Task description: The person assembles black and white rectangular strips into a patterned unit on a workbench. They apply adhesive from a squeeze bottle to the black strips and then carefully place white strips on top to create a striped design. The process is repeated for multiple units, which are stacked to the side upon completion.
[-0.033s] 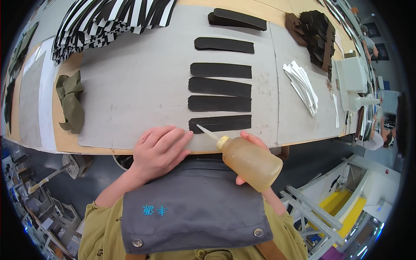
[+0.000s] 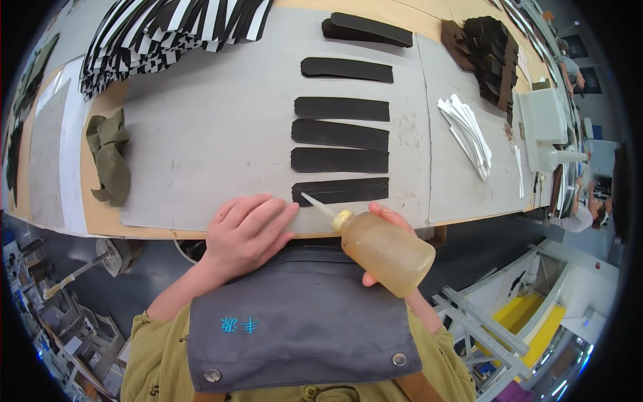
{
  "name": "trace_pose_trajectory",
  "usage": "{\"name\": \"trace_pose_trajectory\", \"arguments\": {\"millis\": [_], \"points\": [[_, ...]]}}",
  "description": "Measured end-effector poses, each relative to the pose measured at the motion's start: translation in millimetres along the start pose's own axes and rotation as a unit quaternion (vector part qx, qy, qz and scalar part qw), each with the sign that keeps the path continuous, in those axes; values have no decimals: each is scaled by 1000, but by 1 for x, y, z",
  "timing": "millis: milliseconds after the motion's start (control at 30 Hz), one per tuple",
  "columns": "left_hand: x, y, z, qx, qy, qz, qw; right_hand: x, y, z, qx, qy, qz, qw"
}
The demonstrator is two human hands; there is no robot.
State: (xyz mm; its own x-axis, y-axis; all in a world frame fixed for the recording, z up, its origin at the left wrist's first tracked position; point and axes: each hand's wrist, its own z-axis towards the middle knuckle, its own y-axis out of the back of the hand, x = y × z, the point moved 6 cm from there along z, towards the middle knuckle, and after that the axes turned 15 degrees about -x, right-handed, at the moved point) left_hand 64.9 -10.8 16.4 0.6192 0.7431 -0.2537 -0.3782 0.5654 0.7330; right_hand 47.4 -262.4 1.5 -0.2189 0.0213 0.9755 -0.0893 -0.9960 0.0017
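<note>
A pale wooden workbench point(image 2: 100, 219) with a grey mat point(image 2: 207, 134) spreads before us in a workshop. The nearest black strip point(image 2: 372, 187) lies crosswise by the mat's front edge, a thin glossy line point(image 2: 338, 192) running along it. Our right hand point(image 2: 392, 216) is wrapped round a translucent squeeze bottle point(image 2: 388, 251), its pale nozzle point(image 2: 317, 204) aimed at the strip's left end. Our left hand point(image 2: 249, 228) rests palm down, fingers loosely spread, gripping nothing; whether a fingertip touches the strip, we cannot tell. To lay the fluid well, we should squeeze lightly and evenly, with the tip low and off the edges. Those left fingers are near the nozzle and could smear the line. Just beyond lie more black strips point(image 2: 340, 159), which stray drips might reach. White strips point(image 2: 467, 134) at right and an olive fabric piece point(image 2: 110, 157) at left are well out of the way.
</note>
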Motion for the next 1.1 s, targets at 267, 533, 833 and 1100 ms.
{"name": "trace_pose_trajectory", "arguments": {"millis": [267, 533, 833, 1100], "points": [[-2, 0, 1, 4, 0, 4, 1000, 8, -11, -2, 70, 65, -42, 995], [-2, -2, 1, 12, 3, 5, 1000, 25, -4, 0, 21, 86, -75, 993], [-3, -1, 3, 12, 1, 5, 1000, 31, 48, -22, -119, 45, -121, 984], [-3, -1, 2, 14, 1, 9, 1000, 34, 68, -20, -154, 148, -236, 948]]}}
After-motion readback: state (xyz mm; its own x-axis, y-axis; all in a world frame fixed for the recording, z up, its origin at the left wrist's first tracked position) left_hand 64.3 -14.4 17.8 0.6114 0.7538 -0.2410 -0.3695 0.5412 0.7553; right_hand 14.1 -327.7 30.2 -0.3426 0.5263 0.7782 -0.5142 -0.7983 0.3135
